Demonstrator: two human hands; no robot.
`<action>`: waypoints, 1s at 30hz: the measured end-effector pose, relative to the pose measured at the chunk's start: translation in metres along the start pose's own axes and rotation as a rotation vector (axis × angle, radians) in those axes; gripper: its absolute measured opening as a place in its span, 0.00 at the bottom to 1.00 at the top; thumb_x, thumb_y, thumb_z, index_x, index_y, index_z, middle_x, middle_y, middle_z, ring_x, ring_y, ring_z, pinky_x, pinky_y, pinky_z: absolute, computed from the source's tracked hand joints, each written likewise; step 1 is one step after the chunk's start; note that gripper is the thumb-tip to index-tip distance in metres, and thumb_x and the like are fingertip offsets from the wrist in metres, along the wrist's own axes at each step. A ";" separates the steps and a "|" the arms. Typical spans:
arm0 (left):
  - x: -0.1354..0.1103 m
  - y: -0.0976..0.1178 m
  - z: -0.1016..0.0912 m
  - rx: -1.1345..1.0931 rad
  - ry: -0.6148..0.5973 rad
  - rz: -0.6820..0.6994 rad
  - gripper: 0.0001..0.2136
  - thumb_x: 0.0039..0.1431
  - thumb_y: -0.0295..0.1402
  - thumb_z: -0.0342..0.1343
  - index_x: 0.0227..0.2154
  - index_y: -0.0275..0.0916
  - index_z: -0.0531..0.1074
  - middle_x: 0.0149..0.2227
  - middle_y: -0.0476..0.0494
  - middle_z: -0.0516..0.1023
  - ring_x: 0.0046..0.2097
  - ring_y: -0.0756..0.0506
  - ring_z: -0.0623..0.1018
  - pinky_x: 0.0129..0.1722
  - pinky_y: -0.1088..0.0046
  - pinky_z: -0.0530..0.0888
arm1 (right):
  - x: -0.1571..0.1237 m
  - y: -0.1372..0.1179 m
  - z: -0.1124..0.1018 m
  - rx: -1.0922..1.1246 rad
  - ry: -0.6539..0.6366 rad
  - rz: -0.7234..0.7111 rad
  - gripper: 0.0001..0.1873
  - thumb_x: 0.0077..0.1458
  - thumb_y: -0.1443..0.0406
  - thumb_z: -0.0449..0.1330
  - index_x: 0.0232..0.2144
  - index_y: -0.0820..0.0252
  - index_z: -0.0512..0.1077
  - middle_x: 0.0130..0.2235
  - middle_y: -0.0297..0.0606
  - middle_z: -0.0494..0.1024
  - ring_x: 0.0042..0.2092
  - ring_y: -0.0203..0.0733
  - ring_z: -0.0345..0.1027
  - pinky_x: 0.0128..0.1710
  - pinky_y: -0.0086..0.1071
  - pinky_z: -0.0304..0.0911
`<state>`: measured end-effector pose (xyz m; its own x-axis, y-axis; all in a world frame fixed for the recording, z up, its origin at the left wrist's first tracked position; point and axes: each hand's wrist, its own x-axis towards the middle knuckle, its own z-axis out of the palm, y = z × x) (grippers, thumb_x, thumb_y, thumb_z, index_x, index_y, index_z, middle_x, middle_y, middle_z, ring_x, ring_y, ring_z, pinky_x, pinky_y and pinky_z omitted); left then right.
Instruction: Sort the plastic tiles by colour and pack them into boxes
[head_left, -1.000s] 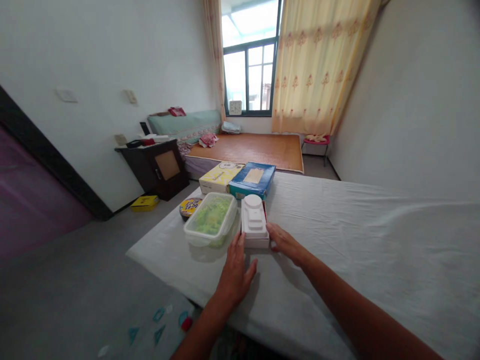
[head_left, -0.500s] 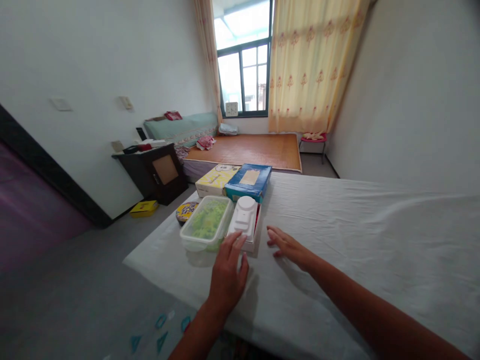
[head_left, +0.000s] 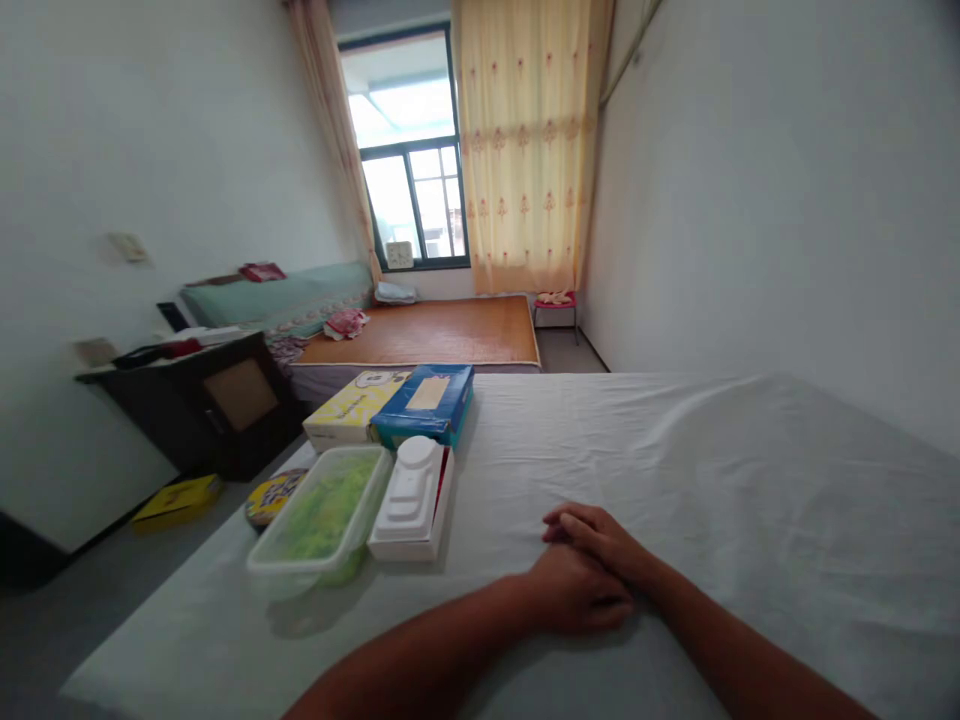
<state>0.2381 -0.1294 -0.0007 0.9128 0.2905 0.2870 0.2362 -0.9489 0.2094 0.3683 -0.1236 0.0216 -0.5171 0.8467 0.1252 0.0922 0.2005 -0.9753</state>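
Observation:
My left hand (head_left: 574, 592) rests on the white sheet with its fingers curled in, and no object shows in it. Across the back of it lies my right hand (head_left: 592, 530), its fingers stretched out and touching the left hand. Left of both hands, and apart from them, a white box (head_left: 405, 549) holds a white moulded plastic piece (head_left: 411, 488), with something red along its right side. Beside that box stands a clear plastic container (head_left: 259, 566) with light green contents (head_left: 326, 510).
A yellow-and-white box (head_left: 349, 405) and a blue box (head_left: 427, 400) stand behind the container. A round yellow tin (head_left: 271, 497) is partly hidden at its left. Beyond the covered table (head_left: 600, 440) are a bed (head_left: 450, 330), a dark cabinet (head_left: 240, 400) and a wall on the right.
My left hand has left the white box and moved right, and the right hand now lies over it. The view has turned to the right, so the boxes appear further left.

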 end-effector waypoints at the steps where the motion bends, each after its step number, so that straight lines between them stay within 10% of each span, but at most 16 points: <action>1: 0.000 -0.002 0.003 -0.003 0.014 -0.019 0.10 0.58 0.35 0.55 0.36 0.38 0.79 0.34 0.46 0.82 0.37 0.45 0.78 0.40 0.70 0.70 | 0.000 0.003 -0.003 -0.001 0.019 -0.011 0.23 0.60 0.49 0.52 0.42 0.62 0.74 0.38 0.43 0.80 0.42 0.47 0.73 0.46 0.41 0.65; 30: -0.009 -0.014 0.019 -0.434 0.133 -0.232 0.11 0.57 0.35 0.55 0.36 0.37 0.81 0.24 0.48 0.79 0.25 0.52 0.72 0.28 0.78 0.67 | 0.008 -0.001 -0.012 0.022 -0.048 0.054 0.18 0.58 0.53 0.56 0.42 0.60 0.75 0.40 0.42 0.79 0.44 0.48 0.72 0.47 0.41 0.65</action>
<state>0.2330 -0.1212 -0.0243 0.7960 0.5274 0.2972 0.2417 -0.7270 0.6427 0.3741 -0.1115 0.0255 -0.5522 0.8312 0.0644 0.1028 0.1445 -0.9841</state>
